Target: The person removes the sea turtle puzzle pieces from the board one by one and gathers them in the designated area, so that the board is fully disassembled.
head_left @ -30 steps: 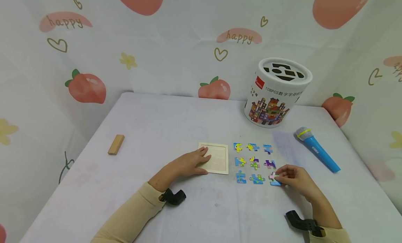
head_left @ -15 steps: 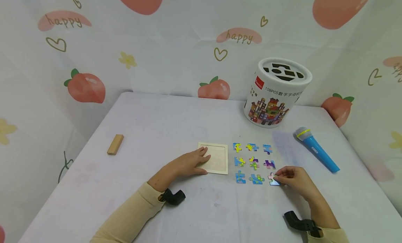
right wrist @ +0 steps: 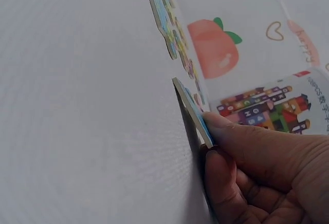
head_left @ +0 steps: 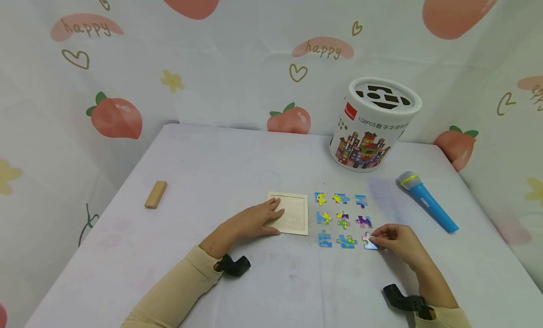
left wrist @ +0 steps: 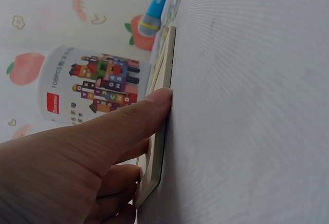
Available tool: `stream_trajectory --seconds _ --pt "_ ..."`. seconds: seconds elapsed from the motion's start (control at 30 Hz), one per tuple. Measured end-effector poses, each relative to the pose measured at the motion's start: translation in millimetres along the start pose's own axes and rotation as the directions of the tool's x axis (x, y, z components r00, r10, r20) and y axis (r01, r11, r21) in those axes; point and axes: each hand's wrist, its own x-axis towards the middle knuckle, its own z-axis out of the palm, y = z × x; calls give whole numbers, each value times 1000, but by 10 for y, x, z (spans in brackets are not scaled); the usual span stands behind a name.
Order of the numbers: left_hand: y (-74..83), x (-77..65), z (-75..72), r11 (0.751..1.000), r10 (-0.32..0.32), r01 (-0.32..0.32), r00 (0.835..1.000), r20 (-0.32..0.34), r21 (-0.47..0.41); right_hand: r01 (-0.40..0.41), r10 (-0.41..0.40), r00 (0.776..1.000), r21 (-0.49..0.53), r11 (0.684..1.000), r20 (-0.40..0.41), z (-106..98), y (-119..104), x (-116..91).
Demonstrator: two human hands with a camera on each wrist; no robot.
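A square wooden puzzle tray (head_left: 294, 215) with a raised rim lies at the middle of the table. My left hand (head_left: 259, 219) rests spread on its left side. In the left wrist view the thumb (left wrist: 159, 98) touches the tray's rim (left wrist: 167, 59). At the lower right, my right hand (head_left: 399, 243) pinches a pink-and-blue jigsaw piece (head_left: 368, 241) between thumb and fingers. The right wrist view shows this piece (right wrist: 193, 111) tilted, its gripped edge raised off the table. Several other jigsaw pieces (head_left: 347, 242) lie apart in rows between tray and hand.
A white block bucket (head_left: 365, 130) stands at the back right. A blue toy microphone (head_left: 430, 203) lies right of the pieces. Far left lies a small wooden block (head_left: 156, 194). A printed cloth (head_left: 229, 69) hangs behind the table.
The pinched piece now catches the light and looks paler, slightly tilted in my right hand. My left hand has stayed still on the tray.
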Motion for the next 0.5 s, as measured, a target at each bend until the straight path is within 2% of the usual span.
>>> stream_trajectory --seconds 0.5 --pt "-10 34 31 1000 1 -1 1000 9 16 -27 26 1000 -50 998 -14 -16 -23 -21"
